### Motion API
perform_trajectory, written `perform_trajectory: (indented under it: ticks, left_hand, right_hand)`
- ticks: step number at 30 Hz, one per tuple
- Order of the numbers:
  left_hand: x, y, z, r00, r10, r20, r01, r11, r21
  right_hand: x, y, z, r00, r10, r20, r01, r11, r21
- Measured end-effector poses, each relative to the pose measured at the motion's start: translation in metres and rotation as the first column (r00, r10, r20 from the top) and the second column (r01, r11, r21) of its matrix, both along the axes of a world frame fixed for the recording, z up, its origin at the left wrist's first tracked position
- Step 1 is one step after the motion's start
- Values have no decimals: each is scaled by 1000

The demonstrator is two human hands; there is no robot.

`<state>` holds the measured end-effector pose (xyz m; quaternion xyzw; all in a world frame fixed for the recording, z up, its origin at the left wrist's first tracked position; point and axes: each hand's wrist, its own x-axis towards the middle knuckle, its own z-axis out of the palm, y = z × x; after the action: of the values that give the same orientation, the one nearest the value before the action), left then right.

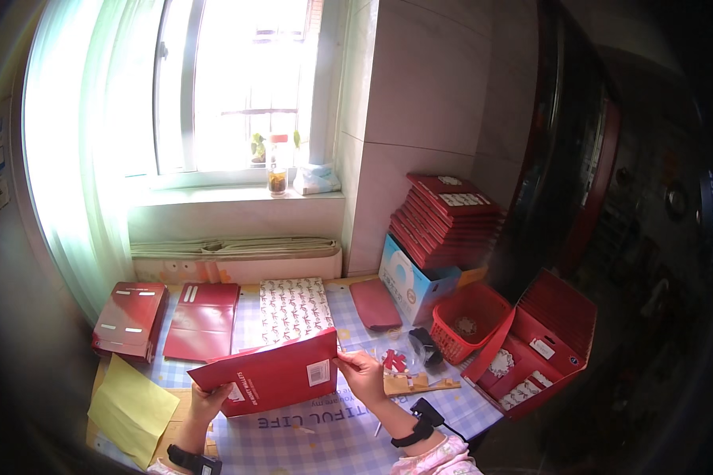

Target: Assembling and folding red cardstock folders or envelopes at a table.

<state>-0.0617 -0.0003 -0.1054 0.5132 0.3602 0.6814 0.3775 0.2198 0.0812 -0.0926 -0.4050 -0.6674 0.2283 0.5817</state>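
Over the front of the table I hold up a flat red cardboard folder (281,376), tilted, with pale print and a white barcode label on the side facing me. My left hand (207,402) grips its lower left corner, thumb on the near face. At the upper right edge, my right hand (360,372) pinches the cardboard between thumb and fingers. Behind the folder lies a white sheet with a dark repeating pattern (293,305), its near part hidden. To the right of my right hand are a clear plastic bag with small red pieces (394,361) and some tan strips (420,385).
A stack of red folders (119,317) and an opened one (202,321) lie left, near a yellow sheet (133,412). At right stand a red basket (459,336), an open red box (562,336), and a blue-white box (412,277) under a tall red pile (444,218).
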Motion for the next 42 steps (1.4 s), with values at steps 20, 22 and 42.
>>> perform_trajectory:
  ticks: [20,22,42]
  left_hand:
    - [0,1,0,1000,18,-17,-18,1000,-3]
    - [0,2,0,997,53,-59,-55,998,-27]
    - [1,4,5,929,-196,314,246,961,-128]
  right_hand:
    - [14,14,-7,943,331,-44,-326,884,-335]
    - [14,15,-5,930,356,-92,-366,869,-332]
    - [-2,13,-14,931,236,-280,-276,955,-112]
